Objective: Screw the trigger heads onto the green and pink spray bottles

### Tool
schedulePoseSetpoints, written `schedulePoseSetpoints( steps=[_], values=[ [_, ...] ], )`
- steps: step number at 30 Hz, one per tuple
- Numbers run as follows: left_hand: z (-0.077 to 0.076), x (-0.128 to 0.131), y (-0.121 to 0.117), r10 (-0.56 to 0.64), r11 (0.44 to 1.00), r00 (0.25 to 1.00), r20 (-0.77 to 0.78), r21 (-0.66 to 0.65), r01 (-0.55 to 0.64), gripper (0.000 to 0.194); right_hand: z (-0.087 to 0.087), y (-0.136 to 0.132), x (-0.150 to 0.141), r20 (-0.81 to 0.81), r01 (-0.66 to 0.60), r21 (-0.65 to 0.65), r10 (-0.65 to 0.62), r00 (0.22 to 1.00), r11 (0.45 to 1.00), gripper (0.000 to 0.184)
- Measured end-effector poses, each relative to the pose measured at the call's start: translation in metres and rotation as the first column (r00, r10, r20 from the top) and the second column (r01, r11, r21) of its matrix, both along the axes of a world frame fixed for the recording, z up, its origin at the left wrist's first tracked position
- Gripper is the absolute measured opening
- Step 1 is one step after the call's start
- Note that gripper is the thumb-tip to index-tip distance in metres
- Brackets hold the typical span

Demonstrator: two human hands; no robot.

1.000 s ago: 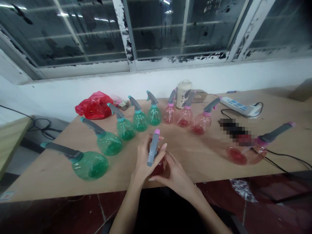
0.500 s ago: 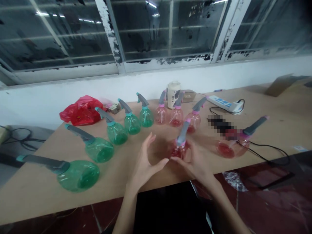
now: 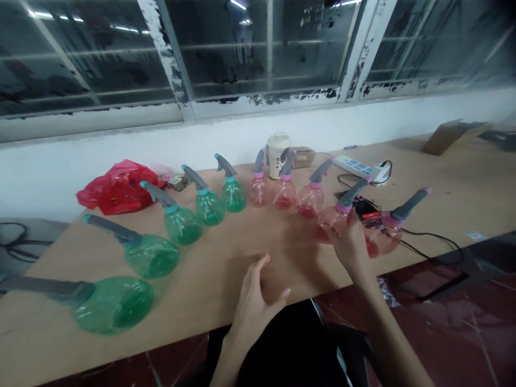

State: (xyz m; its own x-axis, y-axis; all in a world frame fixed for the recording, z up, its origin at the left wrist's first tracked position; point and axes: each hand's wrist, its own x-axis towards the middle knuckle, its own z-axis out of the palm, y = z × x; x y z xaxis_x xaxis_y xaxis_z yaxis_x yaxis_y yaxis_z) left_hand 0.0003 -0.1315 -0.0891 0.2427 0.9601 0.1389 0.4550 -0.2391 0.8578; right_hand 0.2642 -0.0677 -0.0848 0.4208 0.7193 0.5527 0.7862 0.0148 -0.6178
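Note:
My right hand (image 3: 352,244) is wrapped round the lower part of a pink spray bottle (image 3: 332,219) with a grey trigger head, in the row of pink bottles. Another pink spray bottle (image 3: 387,239) stands to its right, partly behind my hand. To its left is a third pink spray bottle (image 3: 309,201), and two more pink ones are farther back. My left hand (image 3: 258,301) hovers near the table's front edge, fingers curved apart, with nothing in it. Several green spray bottles, such as the nearest one (image 3: 116,306), curve along the left side.
On the wooden table (image 3: 258,236), a red plastic bag (image 3: 121,188) lies at the back left. A paper cup (image 3: 278,156) stands by the wall. A power strip (image 3: 363,169), a phone (image 3: 365,208) and black cables lie at the right, with a cardboard box (image 3: 447,137) beyond.
My right hand has carried the pink spray bottle from the middle of the table rightward, into the gap in the pink row. My left hand has drawn back slightly toward me. The view has shifted.

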Motion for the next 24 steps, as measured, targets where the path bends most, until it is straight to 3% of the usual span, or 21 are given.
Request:
schedulePoseSetpoints(
  steps=[11,17,21,24],
  values=[
    [0.0,0.001,0.003,0.053,0.997,0.999,0.001,0.054,-0.053,0.061,0.0,0.024,0.014,-0.074,0.083,-0.091,-0.09,0.993,0.992,0.086],
    [-0.002,0.001,0.003,0.037,0.998,0.999,-0.022,0.055,-0.036,0.062,0.003,0.029,0.013,-0.124,0.084,-0.061,-0.091,0.988,0.995,0.086],
    [-0.004,0.0,0.004,0.04,0.996,0.998,-0.041,0.076,-0.037,0.06,0.016,0.013,0.002,-0.099,0.104,-0.055,-0.109,0.989,0.993,0.092],
    [-0.007,-0.001,0.005,0.039,0.995,0.998,-0.045,0.095,-0.035,0.061,0.025,-0.016,-0.008,-0.063,0.118,-0.005,-0.118,0.991,0.993,0.087]
  ],
)
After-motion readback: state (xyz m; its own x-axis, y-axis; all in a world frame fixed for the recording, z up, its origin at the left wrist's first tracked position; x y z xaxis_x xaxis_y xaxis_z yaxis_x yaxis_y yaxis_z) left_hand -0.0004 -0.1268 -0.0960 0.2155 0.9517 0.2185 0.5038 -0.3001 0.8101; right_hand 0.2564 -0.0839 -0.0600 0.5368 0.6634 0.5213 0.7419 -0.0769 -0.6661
